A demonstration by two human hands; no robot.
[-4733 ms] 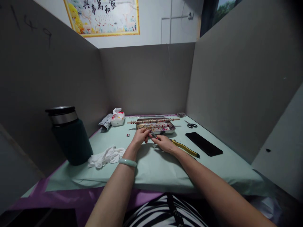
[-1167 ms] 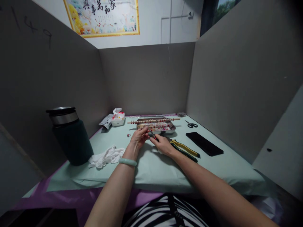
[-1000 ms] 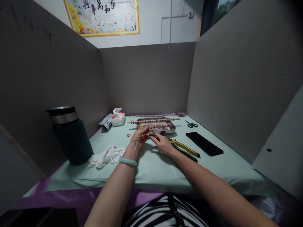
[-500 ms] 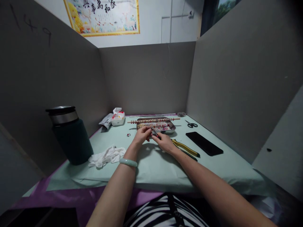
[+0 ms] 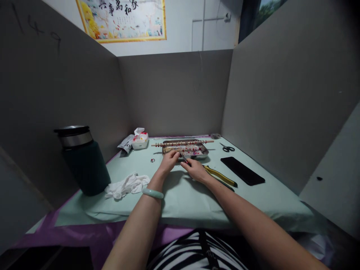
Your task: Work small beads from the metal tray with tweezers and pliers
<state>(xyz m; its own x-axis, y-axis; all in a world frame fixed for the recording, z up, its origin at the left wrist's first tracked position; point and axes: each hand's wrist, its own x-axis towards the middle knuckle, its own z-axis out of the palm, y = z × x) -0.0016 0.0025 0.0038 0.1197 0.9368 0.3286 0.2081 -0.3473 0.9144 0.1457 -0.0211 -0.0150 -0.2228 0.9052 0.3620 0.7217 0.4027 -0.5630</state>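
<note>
My right hand (image 5: 195,169) is closed round a slim metal-tipped tool (image 5: 184,157) with some red at its handle; its exact kind is hard to make out. The tip points up and left toward my left hand (image 5: 169,161), whose fingers are pinched together. Whatever those fingers hold is too small or hidden to name. Just beyond both hands lies a metal tray (image 5: 204,154) of small beads, gold, red and pink. A wooden stick (image 5: 180,143) strung with small red-and-metal pieces rests across the tray. One small ring-like piece with a red bead (image 5: 152,160) lies left of my left hand.
Yellow-handled pliers (image 5: 222,177) lie beside my right wrist. Farther right are a black phone-like slab (image 5: 242,171) and scissors (image 5: 227,147). On the left stand a dark green flask (image 5: 86,167), crumpled white gloves or cloth (image 5: 128,185) and a tissue pack (image 5: 140,140). Grey partitions (image 5: 174,93) enclose the table.
My left hand has turned slightly and shifted a little right, its lower fingers now tucked in. My right hand has stayed nearly still with the tool.
</note>
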